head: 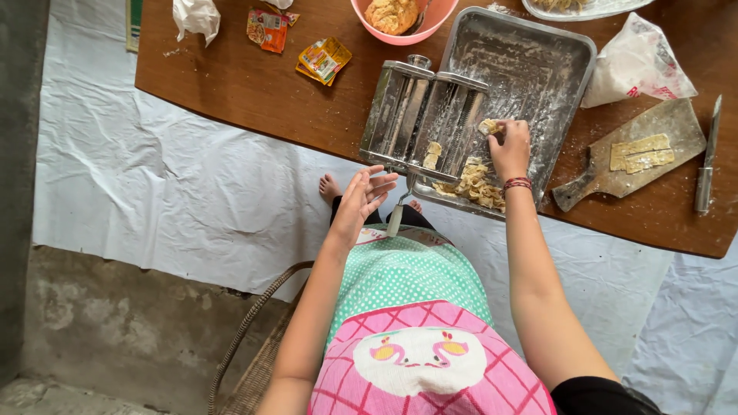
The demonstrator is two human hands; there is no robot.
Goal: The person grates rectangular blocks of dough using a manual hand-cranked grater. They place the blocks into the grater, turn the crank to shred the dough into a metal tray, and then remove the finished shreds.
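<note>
Head view: right hand pinches a dough piece atop the pasta machine on the counter, at 2 o'clock from the left hand, open-fingered, empty, beside the crank handle.

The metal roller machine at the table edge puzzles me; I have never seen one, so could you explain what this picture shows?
The one picture comes from a camera on the person's head, looking down. The shiny metal roller machine is a hand-cranked dough roller on the brown wooden table. The right hand pinches a small piece of pale dough at its rollers, over a floured metal tray. Cut dough strips lie heaped in the tray. The left hand is open and empty by the crank handle. Nearby lie a wooden cutting board with flat dough and a knife.
</note>
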